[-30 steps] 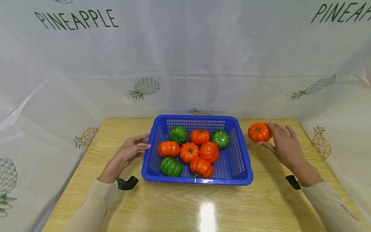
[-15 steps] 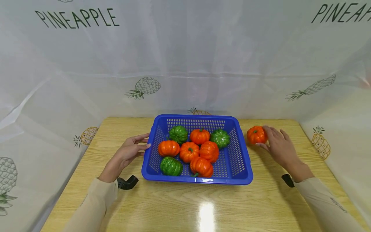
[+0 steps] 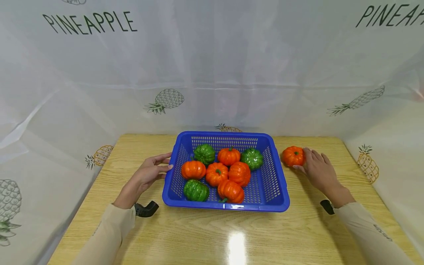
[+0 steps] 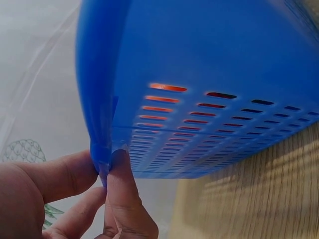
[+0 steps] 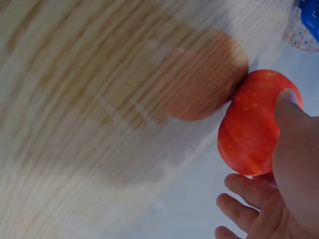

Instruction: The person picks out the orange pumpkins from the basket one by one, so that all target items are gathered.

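Observation:
A blue plastic basket point(image 3: 226, 208) holds several small orange pumpkins point(image 3: 216, 174) and several green pumpkins point(image 3: 196, 190). My left hand point(image 3: 148, 173) pinches the basket's left rim between thumb and fingers, seen close up in the left wrist view. To the right of the basket, my right hand point(image 3: 319, 170) grips another orange pumpkin point(image 3: 293, 156), thumb on the near side and fingers behind. In the right wrist view this pumpkin point(image 5: 251, 122) sits right at the tabletop, its reflection meeting it; the other three fingers spread loosely beside it.
The light wooden table point(image 3: 198, 235) backs onto a pale curtain point(image 3: 232, 66) printed with pineapples. Bare tabletop shows in front of the basket and on both sides. A black wrist-mount piece point(image 3: 147, 209) is below the left hand.
My right hand has moved a little left and down with the orange pumpkin, bringing it down at the tabletop. The left hand and the basket have stayed in place.

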Demonstrator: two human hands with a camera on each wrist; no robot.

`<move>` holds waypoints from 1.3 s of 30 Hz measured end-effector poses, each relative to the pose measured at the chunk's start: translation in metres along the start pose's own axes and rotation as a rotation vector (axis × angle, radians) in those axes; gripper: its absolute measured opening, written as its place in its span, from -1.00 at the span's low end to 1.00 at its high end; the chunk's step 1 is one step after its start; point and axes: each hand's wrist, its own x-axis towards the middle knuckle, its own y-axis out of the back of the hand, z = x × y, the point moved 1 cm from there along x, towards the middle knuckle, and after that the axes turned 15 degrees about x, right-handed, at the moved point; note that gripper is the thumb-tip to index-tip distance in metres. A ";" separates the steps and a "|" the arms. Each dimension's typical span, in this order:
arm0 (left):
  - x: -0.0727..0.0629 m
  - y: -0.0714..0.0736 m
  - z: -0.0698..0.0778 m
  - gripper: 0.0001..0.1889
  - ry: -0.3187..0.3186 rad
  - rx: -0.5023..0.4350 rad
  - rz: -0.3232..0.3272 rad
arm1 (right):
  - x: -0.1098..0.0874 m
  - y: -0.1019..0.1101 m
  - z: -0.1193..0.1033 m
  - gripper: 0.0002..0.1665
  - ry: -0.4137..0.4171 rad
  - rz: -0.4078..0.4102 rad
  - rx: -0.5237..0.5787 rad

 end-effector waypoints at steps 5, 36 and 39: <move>0.000 0.000 0.000 -0.35 0.006 0.003 -0.001 | -0.002 0.002 0.002 -0.16 0.011 -0.007 0.001; 0.000 -0.001 -0.002 -0.33 0.000 -0.005 -0.004 | 0.026 0.047 -0.141 0.07 0.506 -0.140 -0.006; 0.000 -0.001 -0.001 -0.34 -0.002 -0.008 -0.009 | 0.029 0.044 -0.155 0.08 0.560 -0.195 -0.040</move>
